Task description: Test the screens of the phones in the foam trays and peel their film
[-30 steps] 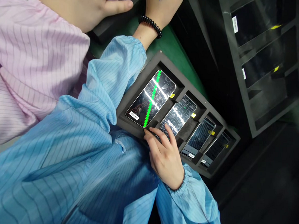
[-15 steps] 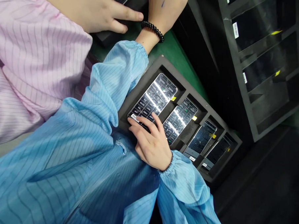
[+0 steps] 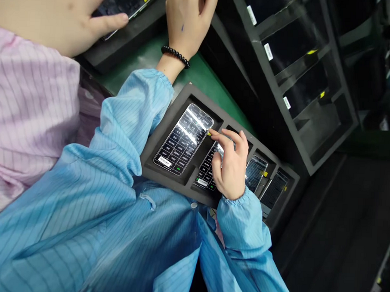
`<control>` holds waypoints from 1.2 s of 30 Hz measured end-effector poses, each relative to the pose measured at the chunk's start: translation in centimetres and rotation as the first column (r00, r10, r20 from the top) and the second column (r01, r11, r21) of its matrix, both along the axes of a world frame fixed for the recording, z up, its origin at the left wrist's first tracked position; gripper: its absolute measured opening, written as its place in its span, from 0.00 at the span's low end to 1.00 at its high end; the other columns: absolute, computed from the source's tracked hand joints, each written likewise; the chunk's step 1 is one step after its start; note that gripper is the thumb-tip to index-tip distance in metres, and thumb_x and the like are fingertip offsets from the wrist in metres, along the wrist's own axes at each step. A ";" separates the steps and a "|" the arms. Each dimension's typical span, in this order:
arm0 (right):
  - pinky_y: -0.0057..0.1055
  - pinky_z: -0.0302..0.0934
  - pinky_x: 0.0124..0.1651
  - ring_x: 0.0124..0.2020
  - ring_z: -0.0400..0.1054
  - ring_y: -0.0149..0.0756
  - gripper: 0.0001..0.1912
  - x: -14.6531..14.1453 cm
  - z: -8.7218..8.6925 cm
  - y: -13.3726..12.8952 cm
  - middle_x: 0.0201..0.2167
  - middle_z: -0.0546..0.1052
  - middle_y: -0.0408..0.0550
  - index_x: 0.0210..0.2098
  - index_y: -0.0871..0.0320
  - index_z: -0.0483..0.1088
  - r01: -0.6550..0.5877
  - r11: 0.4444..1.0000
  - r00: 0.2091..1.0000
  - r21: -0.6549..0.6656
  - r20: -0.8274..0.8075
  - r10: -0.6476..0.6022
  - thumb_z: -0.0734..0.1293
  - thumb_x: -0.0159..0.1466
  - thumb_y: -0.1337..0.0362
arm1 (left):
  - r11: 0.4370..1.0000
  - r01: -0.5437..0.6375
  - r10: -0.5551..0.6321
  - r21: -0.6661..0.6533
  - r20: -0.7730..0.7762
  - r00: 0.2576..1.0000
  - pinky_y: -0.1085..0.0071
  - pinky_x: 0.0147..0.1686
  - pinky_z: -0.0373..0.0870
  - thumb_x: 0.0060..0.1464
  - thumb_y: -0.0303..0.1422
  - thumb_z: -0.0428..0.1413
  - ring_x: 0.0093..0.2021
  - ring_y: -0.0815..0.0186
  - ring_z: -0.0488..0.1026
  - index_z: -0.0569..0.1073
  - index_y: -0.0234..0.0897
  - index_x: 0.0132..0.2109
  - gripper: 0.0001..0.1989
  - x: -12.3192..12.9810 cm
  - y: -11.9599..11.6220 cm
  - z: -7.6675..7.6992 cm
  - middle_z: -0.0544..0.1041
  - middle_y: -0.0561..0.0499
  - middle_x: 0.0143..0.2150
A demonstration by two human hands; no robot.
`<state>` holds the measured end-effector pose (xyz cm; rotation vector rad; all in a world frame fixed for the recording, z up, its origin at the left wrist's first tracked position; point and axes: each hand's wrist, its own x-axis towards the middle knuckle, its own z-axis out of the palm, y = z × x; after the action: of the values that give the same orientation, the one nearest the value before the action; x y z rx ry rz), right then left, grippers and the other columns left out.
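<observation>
My right hand (image 3: 231,165) hovers over the second phone (image 3: 207,163) in a dark grey tray (image 3: 167,181), fingers apart and holding nothing. Its index fingertip is by the yellow tab (image 3: 210,132) at the edge of the first phone (image 3: 184,139); whether it touches is unclear. Both phones show a grid of buttons, with a green one near the bottom. My left hand (image 3: 187,18), with a black bead bracelet (image 3: 176,55) at the wrist, reaches past the tray at the top edge. Its fingers are mostly cut off.
Two more phones, a third (image 3: 256,170) and a fourth (image 3: 273,190), lie in the tray. A co-worker's hand (image 3: 68,20) in a pink sleeve (image 3: 35,96) is over another phone (image 3: 123,5) at upper left. Another tray (image 3: 306,161) with dark phones stands at right. Beneath is a green surface (image 3: 147,58).
My right hand has moved from the bottom of the first phone's screen across to above the second phone. Green buttons now show at the bottom of both screens. The view has shifted.
</observation>
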<state>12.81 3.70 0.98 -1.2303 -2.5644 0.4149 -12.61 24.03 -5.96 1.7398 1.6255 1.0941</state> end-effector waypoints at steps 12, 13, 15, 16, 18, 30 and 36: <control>0.60 0.45 0.73 0.64 0.62 0.48 0.28 -0.1 0.2 0.1 0.58 0.75 0.50 0.60 0.60 0.64 -0.073 0.997 0.996 -0.013 0.054 0.074 0.56 0.61 0.77 | 0.882 -0.466 0.469 0.070 -0.020 0.883 0.69 0.45 0.57 0.69 0.32 0.45 0.41 0.70 0.73 0.65 0.37 0.35 0.11 1.6 -1.2 1.4 0.74 0.52 0.35; 0.59 0.45 0.73 0.64 0.62 0.47 0.27 0.3 0.6 0.1 0.59 0.75 0.49 0.58 0.59 0.64 -0.049 0.999 0.999 0.002 0.019 0.049 0.56 0.61 0.77 | 0.884 -0.462 0.464 0.072 -0.008 0.886 0.69 0.44 0.56 0.69 0.31 0.45 0.40 0.70 0.72 0.65 0.36 0.35 0.11 1.6 -1.2 1.3 0.74 0.51 0.36; 0.57 0.46 0.73 0.64 0.62 0.44 0.26 1.8 1.5 -0.1 0.60 0.74 0.46 0.57 0.56 0.65 0.055 0.998 0.996 0.042 -0.075 -0.052 0.55 0.61 0.77 | 0.890 -0.452 0.452 0.066 0.012 0.892 0.69 0.45 0.56 0.70 0.30 0.45 0.41 0.71 0.71 0.66 0.33 0.37 0.11 1.5 -1.2 1.0 0.74 0.49 0.37; 0.56 0.46 0.73 0.63 0.62 0.43 0.26 2.7 1.9 -0.4 0.60 0.75 0.45 0.56 0.55 0.65 0.122 0.991 0.987 0.060 -0.116 -0.115 0.55 0.61 0.77 | 0.892 -0.447 0.447 0.065 0.020 0.894 0.70 0.47 0.56 0.70 0.29 0.45 0.42 0.70 0.71 0.67 0.30 0.38 0.11 1.5 -1.1 0.8 0.73 0.48 0.39; 0.56 0.47 0.73 0.63 0.63 0.42 0.26 4.7 2.1 -1.1 0.57 0.76 0.45 0.56 0.54 0.64 0.237 0.968 0.963 0.079 -0.151 -0.224 0.55 0.61 0.77 | 0.891 -0.446 0.445 0.083 0.032 0.895 0.70 0.50 0.57 0.70 0.29 0.46 0.44 0.70 0.72 0.68 0.23 0.41 0.12 1.2 -1.0 0.4 0.73 0.48 0.39; 0.58 0.49 0.72 0.62 0.64 0.44 0.28 8.2 -0.9 -4.1 0.55 0.77 0.50 0.59 0.58 0.64 0.290 0.957 0.950 0.012 -0.123 -0.286 0.55 0.61 0.77 | 0.857 -0.510 0.502 0.070 0.108 0.858 0.68 0.51 0.64 0.67 0.30 0.44 0.34 0.72 0.65 0.70 0.30 0.38 0.13 2.7 -1.6 1.2 0.72 0.51 0.36; 0.56 0.54 0.70 0.60 0.66 0.42 0.25 9.1 -0.2 -6.4 0.55 0.77 0.48 0.56 0.56 0.66 0.293 0.956 0.934 0.031 -0.221 -0.280 0.55 0.62 0.77 | 0.955 -0.267 0.287 -0.128 0.174 0.942 0.67 0.38 0.70 0.62 0.25 0.42 0.25 0.73 0.66 0.66 0.23 0.53 0.16 2.9 -6.3 5.8 0.73 0.51 0.32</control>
<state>21.94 -2.68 0.83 -1.4249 -2.1597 0.3763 -9.74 17.73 -0.13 1.3218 1.8065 1.2396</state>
